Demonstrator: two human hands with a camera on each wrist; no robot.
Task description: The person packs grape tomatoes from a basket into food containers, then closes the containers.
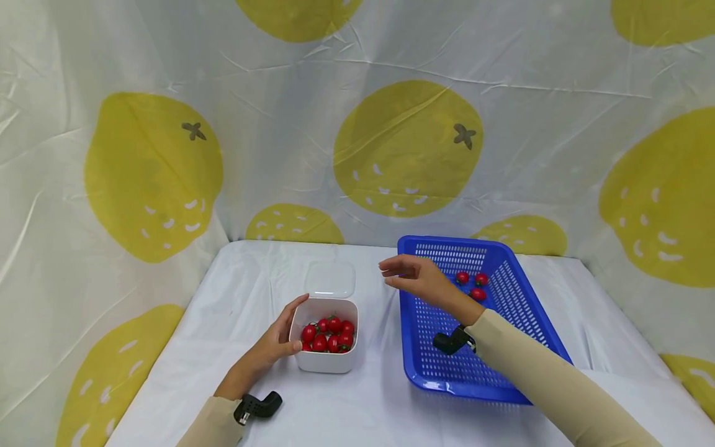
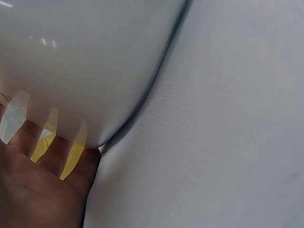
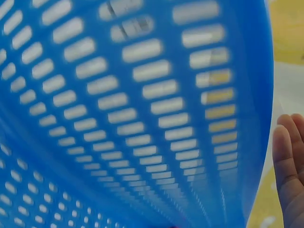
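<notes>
My left hand (image 1: 274, 341) holds a white square container (image 1: 325, 363) at its left side, the thumb by the near corner and the fingers toward the back. Several red cherry tomatoes (image 1: 333, 324) lie inside it. In the left wrist view, the fingers (image 2: 45, 142) rest along the container's glossy wall (image 2: 95, 61). My right hand (image 1: 421, 279) hovers over the left rim of a blue slotted basket (image 1: 409, 347), fingers relaxed and slightly bent, with nothing in them. Three cherry tomatoes (image 1: 481, 279) show in the basket; the right forearm hides part of its floor.
A clear lid (image 1: 331, 279) lies flat just behind the container. White cloth (image 1: 374, 410) covers the table, and a lemon-print sheet (image 1: 268, 155) hangs behind and at the sides. The basket stands to the right of the container, a strip of cloth between them.
</notes>
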